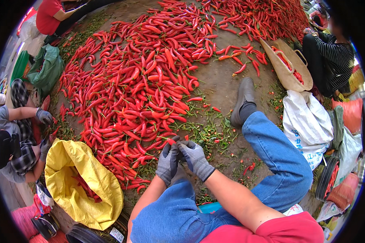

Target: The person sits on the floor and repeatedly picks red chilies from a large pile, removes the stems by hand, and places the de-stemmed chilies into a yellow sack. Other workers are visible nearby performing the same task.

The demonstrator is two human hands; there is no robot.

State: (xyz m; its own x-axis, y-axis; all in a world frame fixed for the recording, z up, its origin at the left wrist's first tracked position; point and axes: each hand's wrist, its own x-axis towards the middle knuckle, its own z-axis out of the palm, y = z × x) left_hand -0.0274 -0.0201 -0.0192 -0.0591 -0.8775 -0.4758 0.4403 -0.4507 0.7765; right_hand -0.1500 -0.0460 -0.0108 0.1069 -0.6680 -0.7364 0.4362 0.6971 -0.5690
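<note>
Both my hands wear grey knit work gloves with dark palms and meet above my bent left knee. My left hand (168, 161) is closed around a red chili pepper (171, 141), whose green stem points left; most of the pepper is hidden by the fingers. Right beside it, my right hand (195, 158) has its fingertips drawn together against the left fingers. Whether it also grips the pepper cannot be seen. Beyond the hands spreads a large heap of red chili peppers (140, 88). Cut green stems (213, 130) litter the ground ahead of my right hand.
A yellow woven sack (109, 194) with peppers inside gapes at left, near a gloved co-worker (6, 130). White sacks (305, 118) and a tan handled basket (279, 66) stand at right, by a person in stripes (334, 60). Another person (48, 18) sits far left.
</note>
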